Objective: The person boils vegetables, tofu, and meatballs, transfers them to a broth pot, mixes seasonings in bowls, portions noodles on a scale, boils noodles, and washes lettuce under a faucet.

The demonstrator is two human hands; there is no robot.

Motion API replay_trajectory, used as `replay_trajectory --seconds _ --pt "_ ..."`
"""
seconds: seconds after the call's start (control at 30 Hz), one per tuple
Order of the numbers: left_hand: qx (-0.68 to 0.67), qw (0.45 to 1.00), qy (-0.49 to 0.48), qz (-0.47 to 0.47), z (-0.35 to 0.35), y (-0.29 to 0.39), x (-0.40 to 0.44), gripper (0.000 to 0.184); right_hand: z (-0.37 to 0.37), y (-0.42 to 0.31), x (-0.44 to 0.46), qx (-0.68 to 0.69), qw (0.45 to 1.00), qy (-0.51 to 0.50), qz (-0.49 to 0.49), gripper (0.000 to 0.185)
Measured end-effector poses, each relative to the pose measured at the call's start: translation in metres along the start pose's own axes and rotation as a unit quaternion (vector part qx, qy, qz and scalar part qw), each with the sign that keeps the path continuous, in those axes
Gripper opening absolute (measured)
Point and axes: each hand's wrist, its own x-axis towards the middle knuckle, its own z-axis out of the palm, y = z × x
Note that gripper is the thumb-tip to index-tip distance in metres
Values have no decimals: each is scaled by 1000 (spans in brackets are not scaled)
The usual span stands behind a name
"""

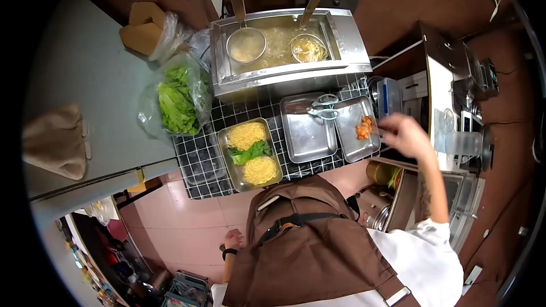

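My right hand (405, 135) is at the right edge of a small metal tray (356, 145) that holds a few orange-coated pieces of food (364, 128). Its fingers point toward the rim and are slightly blurred; whether they grip it I cannot tell. Low beside the brown apron (307, 256) hangs my left hand (233, 239), away from the food, its fingers mostly hidden. Light-handled scissors (325, 108) lie across the top of a second metal tray (310, 139). In a third tray (226, 162) sit two nests of yellow noodles (261, 170) with green leaves (250, 152) between them.
Behind the trays stands a metal boiler (273, 77) with two strainer baskets (245, 45) in cloudy liquid; the right one contains noodles (309, 50). A bag of lettuce (177, 102), a cardboard box (143, 27) and a beige cloth (57, 139) are on the left. Shelving (438, 88) borders the right.
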Motion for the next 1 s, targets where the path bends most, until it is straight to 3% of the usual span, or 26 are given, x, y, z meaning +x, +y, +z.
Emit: replay_trajectory --seconds 0.07,0.2,0.33,0.53,0.63,0.73,0.83,0.97,1.0 --pt "0 1000 -21 6 30 1 -11 11 -39 -4 43 -128 986 84 -71 31" --pt "37 997 -14 60 70 3 -29 14 -53 -7 164 -262 949 122 -129 18" --pt "4 995 25 97 103 12 -59 19 -32 -2 242 -341 921 79 -172 19" --pt "91 989 67 99 123 -3 -92 22 -58 -24 221 -417 890 -22 -184 16" --pt "133 986 78 71 123 -15 -96 24 -87 -50 202 -472 872 -2 -127 15" --pt "166 981 84 54 127 -8 -96 27 -65 -53 235 -470 874 -43 -114 16" --pt "73 992 34 95 118 -12 -79 28 -16 -28 282 -459 860 -20 -224 16" --pt "-72 992 62 78 121 1 -76 25 -65 -90 229 -441 883 33 -156 16" --pt "-42 994 68 74 120 -2 -75 25 -70 -98 219 -417 899 37 -129 13"
